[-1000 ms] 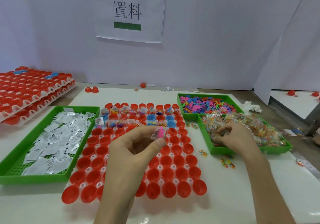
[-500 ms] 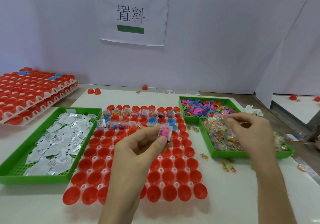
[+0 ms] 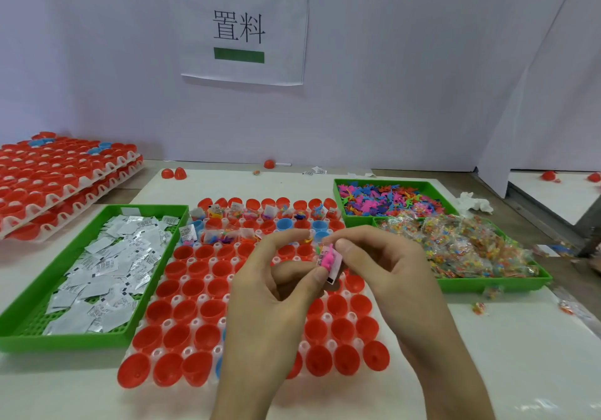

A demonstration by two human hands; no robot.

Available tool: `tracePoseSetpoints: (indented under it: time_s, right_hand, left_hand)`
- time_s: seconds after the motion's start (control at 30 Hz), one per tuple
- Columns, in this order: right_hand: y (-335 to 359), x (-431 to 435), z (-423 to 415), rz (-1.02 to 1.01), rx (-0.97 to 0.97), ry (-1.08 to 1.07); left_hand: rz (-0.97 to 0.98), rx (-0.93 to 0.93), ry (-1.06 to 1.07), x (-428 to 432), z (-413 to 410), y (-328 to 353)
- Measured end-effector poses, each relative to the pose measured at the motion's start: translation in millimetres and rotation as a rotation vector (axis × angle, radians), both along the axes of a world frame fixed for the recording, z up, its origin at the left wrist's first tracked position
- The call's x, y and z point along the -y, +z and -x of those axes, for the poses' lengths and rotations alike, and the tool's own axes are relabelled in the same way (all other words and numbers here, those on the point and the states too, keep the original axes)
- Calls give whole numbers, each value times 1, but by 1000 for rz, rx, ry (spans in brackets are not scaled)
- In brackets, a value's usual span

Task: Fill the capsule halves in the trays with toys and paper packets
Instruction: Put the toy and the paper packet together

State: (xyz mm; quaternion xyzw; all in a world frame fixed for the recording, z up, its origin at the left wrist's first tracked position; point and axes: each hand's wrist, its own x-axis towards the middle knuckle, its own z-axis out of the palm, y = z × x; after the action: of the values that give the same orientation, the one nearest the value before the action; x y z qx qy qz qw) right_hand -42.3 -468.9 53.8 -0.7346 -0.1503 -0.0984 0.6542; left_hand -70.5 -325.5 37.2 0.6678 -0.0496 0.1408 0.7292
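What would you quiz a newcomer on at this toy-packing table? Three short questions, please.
1. True or false: the paper packets lie in a green tray left of the capsule halves.
2. What do the left hand and right hand hold between them? A) a pink toy B) a blue capsule half C) scissors
3. Fill in: most capsule halves are ___.
Key: 1 true; 2 A; 3 red.

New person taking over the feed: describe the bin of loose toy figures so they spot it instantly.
Find the white tray of red capsule halves in the middle of the table. Two green bins stand to its right; take the farther bin. It holds loose pink, blue and purple figures, whereas the nearer bin holds toys sealed in clear bags.
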Motion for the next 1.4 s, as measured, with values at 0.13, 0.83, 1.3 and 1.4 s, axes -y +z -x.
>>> tracePoseSetpoints:
  time_s: [0.13,0.83,1.3,1.4]
  right_hand:
    - [1,-4,4,58,-3,18]
    - [-2,-7,6,61,53,54]
    - [-4,-7,4,93,101,42]
    - [-6,-8,3,70,117,32]
  left_hand:
    - [-127,28,92,0,1,-5]
    - [4,41,38,-12,-2,-7]
    - [40,12,15,-14,0,-5]
    - [109,-9,4,-15,-1,-7]
